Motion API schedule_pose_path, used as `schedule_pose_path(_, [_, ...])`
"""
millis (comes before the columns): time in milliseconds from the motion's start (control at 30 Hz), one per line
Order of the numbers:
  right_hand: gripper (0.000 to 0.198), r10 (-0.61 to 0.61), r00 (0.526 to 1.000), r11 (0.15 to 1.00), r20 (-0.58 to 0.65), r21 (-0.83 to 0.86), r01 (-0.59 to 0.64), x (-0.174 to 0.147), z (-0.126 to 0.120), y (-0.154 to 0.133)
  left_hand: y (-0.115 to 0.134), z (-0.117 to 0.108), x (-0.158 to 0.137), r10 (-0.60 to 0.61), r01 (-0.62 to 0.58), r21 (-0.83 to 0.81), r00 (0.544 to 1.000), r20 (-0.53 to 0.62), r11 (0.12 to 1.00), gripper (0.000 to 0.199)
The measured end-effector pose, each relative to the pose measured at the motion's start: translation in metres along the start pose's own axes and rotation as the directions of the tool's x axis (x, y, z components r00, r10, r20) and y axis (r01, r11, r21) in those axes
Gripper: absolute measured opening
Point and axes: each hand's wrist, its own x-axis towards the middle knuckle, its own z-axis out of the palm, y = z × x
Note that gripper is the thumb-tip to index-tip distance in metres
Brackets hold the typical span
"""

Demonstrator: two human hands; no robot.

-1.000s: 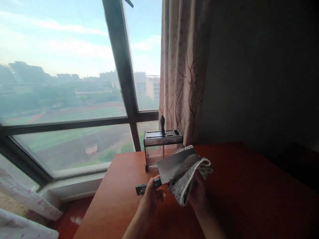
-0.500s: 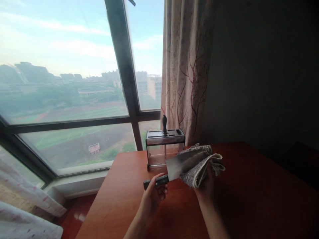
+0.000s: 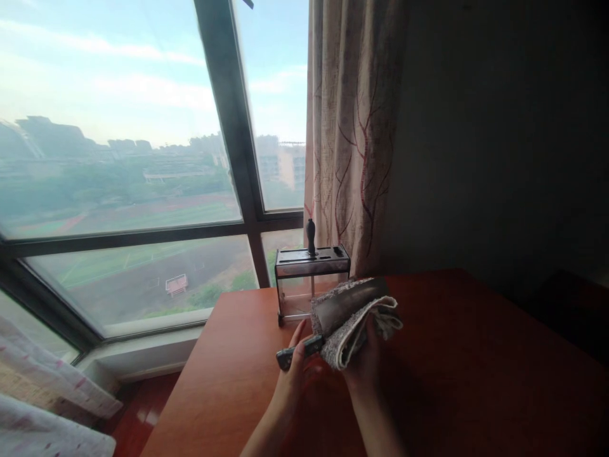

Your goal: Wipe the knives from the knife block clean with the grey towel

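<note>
A cleaver (image 3: 347, 306) with a broad metal blade and dark handle is held level above the table, its handle pointing left. My left hand (image 3: 294, 365) is closed on that handle, thumb along the near side. Wrapped around the blade from below is a folded grey towel (image 3: 343, 352) with a pale edging. My right hand (image 3: 364, 362) grips the towel from underneath, its fingers partly hidden by the cloth. Behind them a metal knife rack (image 3: 311, 256) stands on the table, with one dark-handled tool (image 3: 311, 236) upright in a slot.
The reddish-brown wooden table (image 3: 214, 374) reaches back to the window (image 3: 128, 231). A patterned curtain (image 3: 352, 127) hangs behind the rack, and a white curtain (image 3: 52, 419) is at the lower left. A dark wall (image 3: 476, 146) fills the right side.
The towel and my right hand have slid left along the blade toward the handle. More of the blade near the handle is now framed by cloth. The rack stays put.
</note>
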Motion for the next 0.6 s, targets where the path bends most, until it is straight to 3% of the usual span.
schedule_pose_path(167, [0.022, 0.048, 0.999, 0.996, 0.025, 0.069, -0.050, -0.006, 0.006, 0.010, 0.004, 0.004, -0.003, 0.009, -0.009, -0.045, 1.000, 0.013, 0.999, 0.084])
schedule_pose_path(367, [0.024, 0.028, 0.999, 1.000, 0.039, -0.014, -0.027, -0.005, 0.004, 0.010, 0.006, 0.001, -0.002, -0.016, 0.016, -0.038, 1.000, -0.001, 0.999, 0.078])
schedule_pose_path(500, [0.023, 0.028, 0.999, 0.999, 0.020, -0.030, -0.027, -0.003, -0.001, 0.012, 0.007, -0.004, 0.000, -0.058, 0.057, -0.023, 0.998, -0.027, 0.998, 0.074])
schedule_pose_path(600, [0.023, 0.030, 0.999, 0.999, 0.021, -0.028, -0.029, -0.001, -0.004, 0.013, 0.011, -0.004, 0.000, -0.134, 0.136, -0.097, 0.991, 0.028, 0.986, 0.067])
